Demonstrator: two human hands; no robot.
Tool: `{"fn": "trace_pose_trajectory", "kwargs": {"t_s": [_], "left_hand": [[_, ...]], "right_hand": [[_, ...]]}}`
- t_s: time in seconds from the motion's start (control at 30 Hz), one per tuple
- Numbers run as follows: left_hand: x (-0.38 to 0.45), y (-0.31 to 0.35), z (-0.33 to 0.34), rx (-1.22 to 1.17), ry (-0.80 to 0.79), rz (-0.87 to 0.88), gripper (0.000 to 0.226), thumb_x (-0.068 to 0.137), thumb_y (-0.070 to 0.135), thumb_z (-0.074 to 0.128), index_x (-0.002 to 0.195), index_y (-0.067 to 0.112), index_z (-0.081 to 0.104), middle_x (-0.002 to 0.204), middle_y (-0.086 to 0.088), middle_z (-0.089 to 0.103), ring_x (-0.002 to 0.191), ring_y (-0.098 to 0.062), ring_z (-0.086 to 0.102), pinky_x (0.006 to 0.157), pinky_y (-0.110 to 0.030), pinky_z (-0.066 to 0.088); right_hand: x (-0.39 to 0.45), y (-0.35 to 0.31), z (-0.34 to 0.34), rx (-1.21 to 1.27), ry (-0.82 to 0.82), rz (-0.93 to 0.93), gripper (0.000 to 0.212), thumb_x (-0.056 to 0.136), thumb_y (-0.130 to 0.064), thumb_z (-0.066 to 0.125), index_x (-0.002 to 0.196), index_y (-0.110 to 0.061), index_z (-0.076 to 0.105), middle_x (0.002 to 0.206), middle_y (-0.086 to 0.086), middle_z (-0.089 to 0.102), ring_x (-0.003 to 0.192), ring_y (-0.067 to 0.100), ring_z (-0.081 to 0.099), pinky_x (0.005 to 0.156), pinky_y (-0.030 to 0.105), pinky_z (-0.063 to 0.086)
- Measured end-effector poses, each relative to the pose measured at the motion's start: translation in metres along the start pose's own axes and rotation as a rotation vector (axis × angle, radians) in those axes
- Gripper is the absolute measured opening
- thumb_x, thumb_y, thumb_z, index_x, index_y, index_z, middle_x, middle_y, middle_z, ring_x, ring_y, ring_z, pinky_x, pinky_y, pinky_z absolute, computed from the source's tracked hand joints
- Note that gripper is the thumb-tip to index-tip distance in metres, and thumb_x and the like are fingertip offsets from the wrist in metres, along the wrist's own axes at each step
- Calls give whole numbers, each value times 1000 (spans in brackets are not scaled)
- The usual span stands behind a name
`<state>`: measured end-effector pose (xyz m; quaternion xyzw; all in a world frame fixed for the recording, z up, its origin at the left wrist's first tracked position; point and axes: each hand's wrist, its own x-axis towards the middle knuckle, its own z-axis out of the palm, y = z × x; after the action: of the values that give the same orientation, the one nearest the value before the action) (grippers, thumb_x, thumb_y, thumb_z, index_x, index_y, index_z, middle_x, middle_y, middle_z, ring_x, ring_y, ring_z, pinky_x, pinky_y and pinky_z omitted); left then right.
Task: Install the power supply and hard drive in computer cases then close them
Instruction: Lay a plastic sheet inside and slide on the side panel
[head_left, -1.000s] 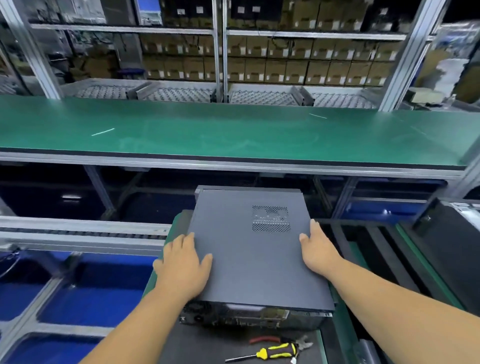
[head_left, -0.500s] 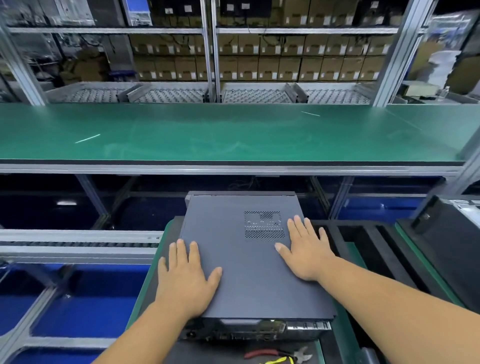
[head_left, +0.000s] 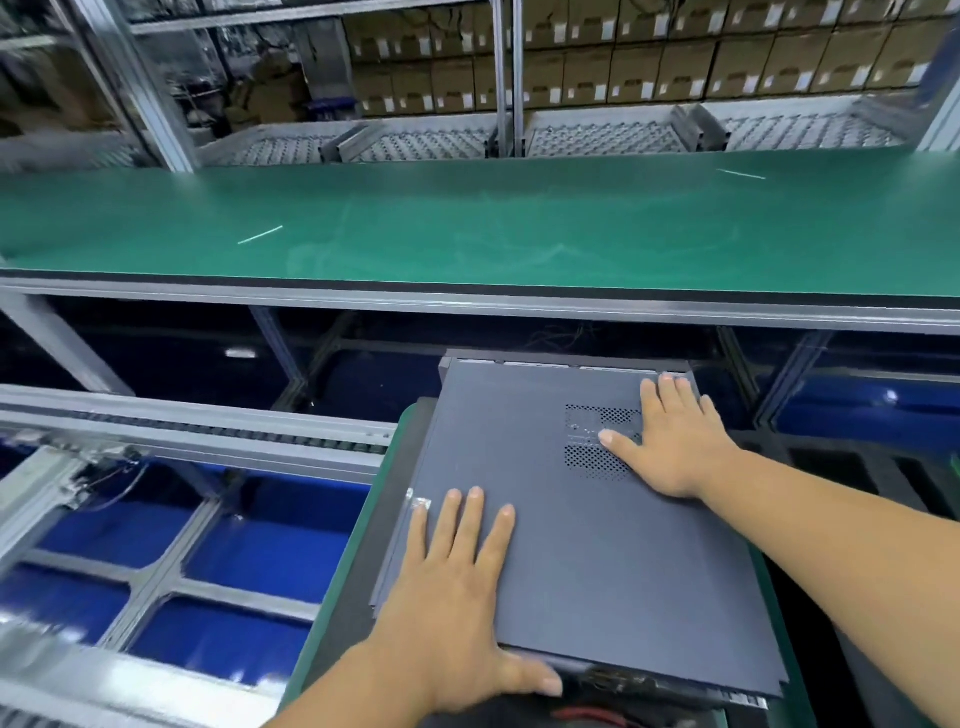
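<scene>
Head view: a person's two bare hands lie flat on a dark grey computer case (head_left: 587, 551).
Left hand (head_left: 457, 597): palm down on the near left part of the side panel (head_left: 545, 571), fingers straight and slightly spread, thumb stretched out along the panel's near edge.
Right hand (head_left: 675, 441): palm down on the far right part of the panel, fingers straight and close together, tips near the far edge, thumb resting on the perforated vent (head_left: 597, 441).
Grip: neither hand curls round anything; both only press on the flat panel.
Case position: lying on its side on a dark mat, just below and in front of the long green conveyor belt (head_left: 467, 223).
Tape: a small shiny piece (head_left: 420, 504) sits at the panel's left edge, just beside the left fingertips.
Background: shelves of cardboard boxes (head_left: 649, 62) beyond the belt.
</scene>
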<state>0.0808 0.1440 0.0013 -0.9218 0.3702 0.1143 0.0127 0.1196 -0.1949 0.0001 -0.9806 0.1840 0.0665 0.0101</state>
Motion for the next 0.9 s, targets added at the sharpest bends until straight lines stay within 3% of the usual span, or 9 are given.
{"fn": "trace_pose_trajectory", "kwargs": {"t_s": [0.1, 0.3, 0.43, 0.6, 0.77, 0.9], "left_hand": [[0, 1, 0, -9, 19, -7, 148, 43, 115, 20, 152, 32, -35, 162, -5, -39, 142, -24, -48, 119, -58, -20], [1, 2, -2, -12, 29, -30, 142, 50, 114, 17, 157, 31, -27, 165, -5, -33, 144, -24, -46, 119, -60, -19], [3, 4, 0, -18, 32, -33, 140, 53, 112, 17, 159, 30, -24, 166, -6, -31, 145, -25, -44, 119, -61, -17], [8, 5, 1, 6, 44, -23, 138, 55, 112, 14, 159, 28, -22, 166, -8, -30, 146, -27, -41, 119, -63, -17], [8, 11, -6, 9, 27, -8, 130, 57, 111, 12, 152, 36, -35, 162, -8, -38, 144, -27, -45, 115, -67, -20], [18, 44, -10, -9, 13, 164, 124, 63, 105, 28, 151, 44, -34, 164, -3, -35, 145, -25, -44, 110, -73, -21]], "right_hand": [[5, 0, 2, -26, -6, 11, 135, 62, -100, -8, 164, -11, 0, 172, 13, -1, 158, 31, -2, 127, 55, 6], [53, -4, -7, -51, -9, -25, 134, 61, -104, -9, 163, -17, -13, 172, 6, -15, 158, 27, -13, 123, 63, -6], [70, 1, -6, -43, -2, -29, 136, 60, -106, -8, 165, -19, -1, 172, 8, 9, 159, 27, 1, 125, 61, -3], [74, 4, -9, -65, 94, -46, 135, 63, -105, -4, 159, -16, 28, 153, 13, 42, 146, 31, 33, 125, 58, 7], [78, 0, -14, -69, 128, -42, 129, 65, -105, 2, 151, -17, 40, 143, 11, 50, 138, 31, 41, 123, 53, 20], [77, 0, -14, -54, 90, -45, 134, 60, -106, 0, 151, -16, 38, 144, 11, 48, 137, 32, 41, 120, 50, 26]]}}
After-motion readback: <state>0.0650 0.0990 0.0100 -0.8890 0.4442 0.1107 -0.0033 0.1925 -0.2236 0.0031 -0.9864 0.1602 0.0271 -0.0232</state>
